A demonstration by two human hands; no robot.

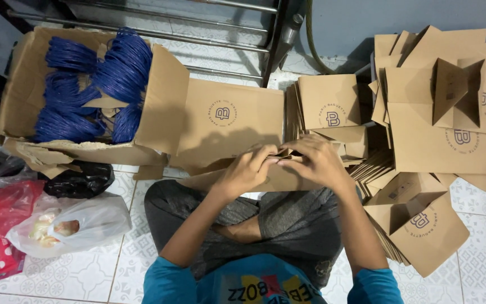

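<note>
Your hands (282,163) are hemmed in: the carton of blue cords (94,84) blocks the left, and bag stacks (440,112) crowd the right. Plastic bags (68,225) clutter the floor at lower left. Bare tile (479,253) shows only at lower right.

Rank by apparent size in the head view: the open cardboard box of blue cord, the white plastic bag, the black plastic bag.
1. Open cardboard box of blue cord, clearly the largest.
2. White plastic bag.
3. Black plastic bag, smallest, though the box partly hides it, so its full size is unsure.
</note>
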